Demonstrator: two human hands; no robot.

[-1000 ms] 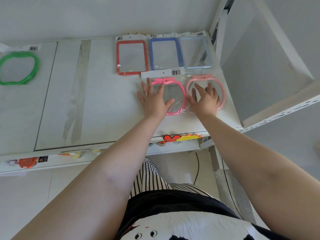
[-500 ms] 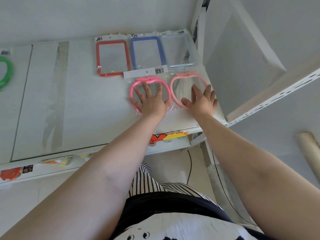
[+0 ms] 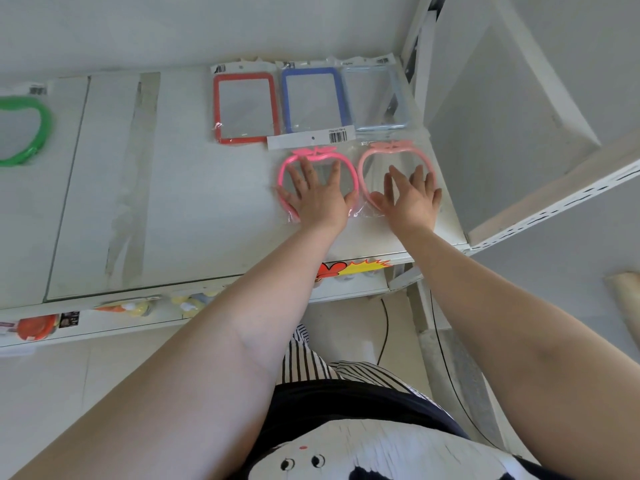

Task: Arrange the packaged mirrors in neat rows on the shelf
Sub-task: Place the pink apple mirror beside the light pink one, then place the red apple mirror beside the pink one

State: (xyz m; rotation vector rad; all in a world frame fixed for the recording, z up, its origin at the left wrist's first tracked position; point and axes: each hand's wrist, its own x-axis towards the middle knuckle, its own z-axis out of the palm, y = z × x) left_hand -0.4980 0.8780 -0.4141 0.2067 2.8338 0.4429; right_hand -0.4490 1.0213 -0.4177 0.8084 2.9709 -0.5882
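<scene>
Head view: a person's left hand (image 3: 320, 197) lies flat, fingers spread, on a bright pink apple-shaped mirror (image 3: 317, 180), while the right hand (image 3: 410, 199), also flat and spread, presses a pale pink mirror (image 3: 394, 174) just beside it. Both packs sit side by side at the right end of the shelf (image 3: 194, 202), stems pointing to the wall, directly in front of a back row of red (image 3: 246, 107), blue (image 3: 313, 98) and clear (image 3: 375, 95) rectangular mirrors. A green mirror (image 3: 26, 131) lies well apart, far left, nearer the left hand.
</scene>
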